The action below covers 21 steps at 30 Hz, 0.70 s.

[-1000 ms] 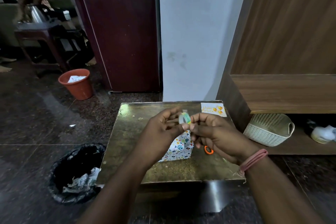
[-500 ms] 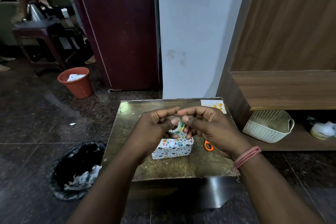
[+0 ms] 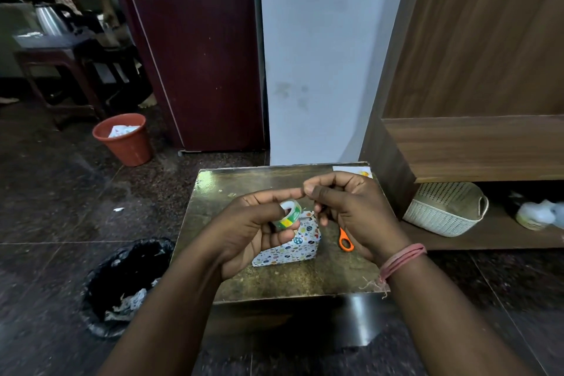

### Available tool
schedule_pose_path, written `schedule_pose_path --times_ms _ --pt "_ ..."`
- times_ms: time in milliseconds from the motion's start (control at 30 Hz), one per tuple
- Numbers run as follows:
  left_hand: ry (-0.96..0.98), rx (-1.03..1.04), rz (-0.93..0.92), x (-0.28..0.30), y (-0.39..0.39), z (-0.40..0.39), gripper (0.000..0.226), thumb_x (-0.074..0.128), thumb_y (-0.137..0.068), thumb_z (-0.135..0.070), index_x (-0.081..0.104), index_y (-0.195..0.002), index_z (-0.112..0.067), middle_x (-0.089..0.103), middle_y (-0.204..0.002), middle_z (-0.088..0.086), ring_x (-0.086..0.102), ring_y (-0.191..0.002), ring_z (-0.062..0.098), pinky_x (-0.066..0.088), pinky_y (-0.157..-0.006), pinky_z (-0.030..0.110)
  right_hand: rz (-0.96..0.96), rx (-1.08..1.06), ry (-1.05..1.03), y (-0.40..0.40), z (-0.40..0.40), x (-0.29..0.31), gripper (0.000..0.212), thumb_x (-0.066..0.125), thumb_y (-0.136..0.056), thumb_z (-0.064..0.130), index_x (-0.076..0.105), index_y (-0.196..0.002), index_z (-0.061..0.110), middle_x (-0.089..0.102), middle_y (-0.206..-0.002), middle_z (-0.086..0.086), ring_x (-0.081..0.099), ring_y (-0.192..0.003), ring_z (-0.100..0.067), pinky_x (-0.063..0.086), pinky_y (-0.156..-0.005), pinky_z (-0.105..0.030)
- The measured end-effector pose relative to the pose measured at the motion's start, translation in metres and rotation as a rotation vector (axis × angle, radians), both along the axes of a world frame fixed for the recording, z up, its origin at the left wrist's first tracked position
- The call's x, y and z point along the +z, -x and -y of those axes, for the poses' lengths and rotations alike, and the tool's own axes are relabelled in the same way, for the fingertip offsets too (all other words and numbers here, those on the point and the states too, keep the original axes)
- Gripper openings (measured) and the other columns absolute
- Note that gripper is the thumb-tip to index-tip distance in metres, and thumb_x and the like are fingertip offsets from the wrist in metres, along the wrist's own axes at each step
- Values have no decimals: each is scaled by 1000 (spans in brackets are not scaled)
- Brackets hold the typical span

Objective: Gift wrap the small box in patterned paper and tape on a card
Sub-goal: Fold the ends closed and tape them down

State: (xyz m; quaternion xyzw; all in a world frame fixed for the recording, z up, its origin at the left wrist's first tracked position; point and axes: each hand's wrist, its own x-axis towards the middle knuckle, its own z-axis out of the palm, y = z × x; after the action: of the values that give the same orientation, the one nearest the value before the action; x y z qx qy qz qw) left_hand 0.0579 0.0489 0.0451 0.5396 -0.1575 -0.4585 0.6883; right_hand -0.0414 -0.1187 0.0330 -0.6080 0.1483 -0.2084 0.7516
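Black bin bag (image 3: 128,281) sits on the floor at the near left with paper scraps in it, and an orange bucket (image 3: 125,139) stands further back. Moving right onto the bench (image 3: 244,180): the left hand (image 3: 244,232) is curled round a small tape roll (image 3: 288,214) with a green and yellow core, held up over the box. The small box (image 3: 293,249) is right under it on the bench, already covered in patterned paper, so wrapping looks basically done. The right hand (image 3: 351,207) is pinched at the fingertips just beside the roll, looks like it's picking or pulling the tape's free end, though I can't actually make out the strip. Orange scissors (image 3: 345,241) lie just right of the box, partly under that hand. The card (image 3: 354,170) is at the far right corner of the bench, untouched. So I'd say we're at the tape-pulling step. Next up probably needs a length drawn out and cut, then the card brought over to the box.
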Motion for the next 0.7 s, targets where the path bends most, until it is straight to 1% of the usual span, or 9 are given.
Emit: schedule_pose_path --times_ms 133,200,333,367,433,500,533,600,700 --pt "42 -1 -71 2 0 1 38 51 -96 8 77 -118 -8 68 -92 12 71 -74 14 59 -59 19 12 -68 -6 -2 -5 1 8 73 -87 -1 75 -94 -4 66 -75 -17 55 -63 -21 44 -49 -31" --pt "55 0 -99 3 2 1 35 53 -95 6 79 -114 -9 68 -93 10 70 -72 12 59 -60 18 -11 -63 -13 -2 -6 0 10 73 -87 0 76 -96 -2 66 -78 -18 54 -62 -22 44 -48 -30" --pt "92 -3 -214 3 2 2 40 49 -93 10 80 -111 -7 69 -93 10 67 -67 8 60 -62 17 -101 -38 -170 -1 2 -1 33 74 -90 9 68 -121 17 65 -80 -15 53 -57 -21 40 -46 -29" --pt "104 -6 -238 3 2 2 40 48 -94 10 79 -113 -6 69 -93 11 67 -67 8 60 -63 17 -157 -83 -136 1 8 -4 30 72 -92 13 67 -121 21 66 -78 -14 53 -55 -21 40 -46 -29" --pt "127 -8 -266 2 0 2 38 51 -92 7 78 -114 -6 69 -95 12 68 -72 8 61 -65 17 -384 -222 194 5 24 -11 8 67 -96 17 70 -103 18 67 -74 -12 56 -55 -22 45 -49 -30" --pt "142 10 -285 2 -1 3 37 52 -92 6 77 -116 -5 69 -99 12 69 -79 9 61 -68 18 -704 -268 670 9 35 -21 14 66 -94 23 70 -85 13 70 -80 -12 65 -68 -28 53 -61 -33" --pt "146 21 -294 1 -2 3 37 51 -93 7 76 -118 -4 68 -99 13 70 -80 9 61 -68 18 -845 -233 821 11 35 -26 16 65 -93 25 70 -86 11 72 -88 -13 68 -80 -30 52 -67 -31" --pt "150 29 -313 0 -2 4 39 49 -93 8 75 -120 -4 67 -97 13 70 -80 9 61 -68 19 -986 -200 940 14 27 -33 17 66 -90 21 69 -100 9 70 -107 -16 67 -100 -31 48 -74 -28" --pt "151 21 -338 -2 -1 4 40 49 -94 8 75 -121 -4 66 -94 12 67 -79 9 62 -69 19 -1013 -246 1016 16 19 -43 25 68 -86 18 70 -110 9 69 -116 -14 65 -108 -31 50 -85 -29"
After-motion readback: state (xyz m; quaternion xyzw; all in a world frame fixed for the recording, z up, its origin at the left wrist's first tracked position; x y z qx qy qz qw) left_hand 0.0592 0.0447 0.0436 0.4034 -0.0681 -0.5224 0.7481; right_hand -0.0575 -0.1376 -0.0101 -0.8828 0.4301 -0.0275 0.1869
